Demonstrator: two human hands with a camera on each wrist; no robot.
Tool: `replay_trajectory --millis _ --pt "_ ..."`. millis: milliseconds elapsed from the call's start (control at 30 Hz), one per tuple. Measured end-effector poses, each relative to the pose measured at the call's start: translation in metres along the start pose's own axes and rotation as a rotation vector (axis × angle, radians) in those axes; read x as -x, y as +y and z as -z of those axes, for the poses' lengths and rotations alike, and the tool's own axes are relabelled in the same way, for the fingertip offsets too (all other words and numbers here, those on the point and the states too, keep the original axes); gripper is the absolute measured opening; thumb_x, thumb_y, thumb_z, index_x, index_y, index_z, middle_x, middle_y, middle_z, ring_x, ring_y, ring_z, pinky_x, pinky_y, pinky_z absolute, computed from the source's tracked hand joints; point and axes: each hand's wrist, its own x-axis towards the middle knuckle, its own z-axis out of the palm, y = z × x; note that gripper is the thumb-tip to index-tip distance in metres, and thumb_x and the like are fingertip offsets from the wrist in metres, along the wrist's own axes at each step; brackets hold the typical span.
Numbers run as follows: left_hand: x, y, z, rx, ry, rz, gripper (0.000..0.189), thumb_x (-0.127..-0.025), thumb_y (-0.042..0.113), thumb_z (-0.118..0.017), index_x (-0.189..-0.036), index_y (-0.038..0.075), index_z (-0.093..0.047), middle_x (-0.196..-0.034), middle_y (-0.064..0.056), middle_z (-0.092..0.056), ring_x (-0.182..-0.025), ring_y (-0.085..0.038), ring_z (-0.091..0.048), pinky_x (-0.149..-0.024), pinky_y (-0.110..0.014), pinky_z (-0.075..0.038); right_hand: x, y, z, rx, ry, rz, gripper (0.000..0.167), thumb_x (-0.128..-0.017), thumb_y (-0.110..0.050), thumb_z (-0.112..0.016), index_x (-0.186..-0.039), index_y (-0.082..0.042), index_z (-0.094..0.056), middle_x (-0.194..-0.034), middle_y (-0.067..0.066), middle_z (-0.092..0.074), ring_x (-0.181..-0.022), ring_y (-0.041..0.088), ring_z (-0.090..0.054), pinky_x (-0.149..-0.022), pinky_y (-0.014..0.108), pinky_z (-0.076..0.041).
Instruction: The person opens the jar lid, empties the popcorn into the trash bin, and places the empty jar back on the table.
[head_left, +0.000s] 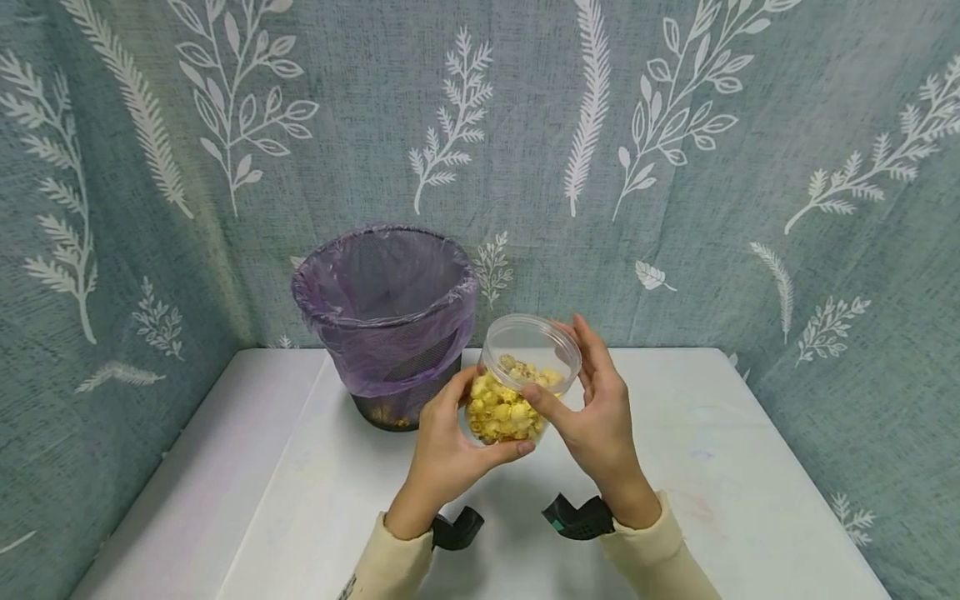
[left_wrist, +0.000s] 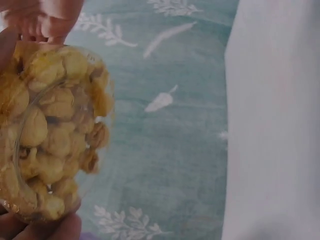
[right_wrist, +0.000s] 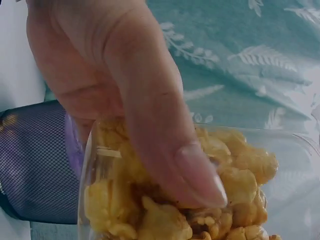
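Yellow popcorn point(head_left: 498, 410) showed through a clear plastic jar point(head_left: 504, 379), tilted above the white table point(head_left: 712, 483), right of and nearer than the purple-lined mesh bin point(head_left: 390, 354); the left hand point(head_left: 447, 446) gripped the jar's lower left, the right hand point(head_left: 602, 417) gripped its right side by the rim

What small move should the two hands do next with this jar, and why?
The right hand should probably try a gentle twist at the top of the jar, while the left hand holds it steady. The right hand's thumb and fingers lie about the upper part; the left hand grips lower, beside the popcorn. I cannot tell if it is closed, so go lightly.
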Motion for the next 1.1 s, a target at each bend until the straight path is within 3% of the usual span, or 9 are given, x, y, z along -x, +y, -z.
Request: replay_trajectory --millis 67,167,500,633,767,867,933,1100 --pt "0.0 0.0 0.0 -0.001 -0.009 0.002 0.093 -0.067 0.028 -0.103 -0.146 0.012 -0.056 -0.13 0.003 -0.068 -0.114 -0.015 -0.067 -0.098 -0.046 -0.056 0.0 0.0 -0.001 0.0 0.015 -0.019 0.091 -0.091 -0.001 -0.08 -0.163 0.004 -0.026 -0.157 0.019 -0.048 -0.148 0.033 -0.043 -0.121 0.032 -0.031" --pt "-0.001 0.0 0.003 0.05 -0.057 0.009 0.09 -0.069 0.023 -0.102 -0.146 0.011 -0.056 -0.13 0.002 -0.068 -0.115 -0.017 -0.068 -0.099 -0.046 -0.056 -0.001 0.001 0.003 -0.057 -0.016 -0.025 0.09 -0.091 0.002 -0.079 -0.163 0.003 -0.026 -0.156 0.02 -0.048 -0.146 0.032 -0.045 -0.121 0.028 -0.032" --pt "-0.004 0.0 0.017 0.302 -0.302 0.063 0.086 -0.074 0.008 -0.097 -0.149 0.011 -0.056 -0.134 0.0 -0.07 -0.125 -0.024 -0.065 -0.107 -0.043 -0.052 -0.007 0.005 0.028 -0.376 -0.285 0.002 0.092 -0.096 -0.033 -0.08 -0.165 -0.001 -0.028 -0.158 0.018 -0.048 -0.141 0.028 -0.051 -0.111 0.035 -0.048" --pt "-0.004 0.001 0.018 0.35 -0.337 0.064 0.084 -0.073 0.005 -0.096 -0.147 0.013 -0.058 -0.133 -0.003 -0.071 -0.125 -0.027 -0.065 -0.107 -0.043 -0.052 -0.008 0.004 0.034 -0.411 -0.36 0.003 0.091 -0.097 -0.037 -0.078 -0.165 -0.002 -0.029 -0.16 0.017 -0.045 -0.143 0.032 -0.048 -0.109 0.038 -0.051" --pt "-0.004 0.001 0.016 0.307 -0.275 0.069 0.086 -0.073 0.007 -0.097 -0.148 0.014 -0.056 -0.135 -0.001 -0.069 -0.128 -0.024 -0.064 -0.109 -0.044 -0.05 -0.007 0.006 0.031 -0.376 -0.326 0.023 0.092 -0.098 -0.039 -0.077 -0.165 -0.001 -0.027 -0.163 0.02 -0.041 -0.147 0.031 -0.043 -0.115 0.036 -0.044" --pt "-0.002 0.002 0.012 0.213 -0.176 0.067 0.086 -0.072 0.014 -0.099 -0.147 0.015 -0.056 -0.135 0.003 -0.069 -0.125 -0.02 -0.065 -0.108 -0.046 -0.051 -0.004 0.006 0.022 -0.243 -0.218 0.031 0.097 -0.095 -0.044 -0.078 -0.165 -0.001 -0.026 -0.162 0.02 -0.041 -0.148 0.028 -0.042 -0.12 0.033 -0.036" --pt "-0.002 0.002 0.009 0.129 -0.106 0.055 0.088 -0.071 0.021 -0.101 -0.146 0.015 -0.056 -0.133 0.004 -0.068 -0.121 -0.017 -0.066 -0.104 -0.048 -0.053 -0.002 0.004 0.015 -0.125 -0.142 0.024 0.1 -0.094 -0.043 -0.08 -0.166 -0.002 -0.025 -0.161 0.019 -0.043 -0.148 0.029 -0.042 -0.123 0.038 -0.031" --pt "-0.001 0.001 0.004 -0.003 -0.028 0.038 0.092 -0.068 0.031 -0.102 -0.146 0.013 -0.056 -0.13 0.003 -0.068 -0.114 -0.014 -0.067 -0.096 -0.046 -0.057 0.0 -0.002 0.003 0.061 -0.029 -0.022 0.096 -0.094 -0.016 -0.082 -0.166 0.0 -0.021 -0.158 0.018 -0.047 -0.147 0.033 -0.044 -0.122 0.055 -0.03"
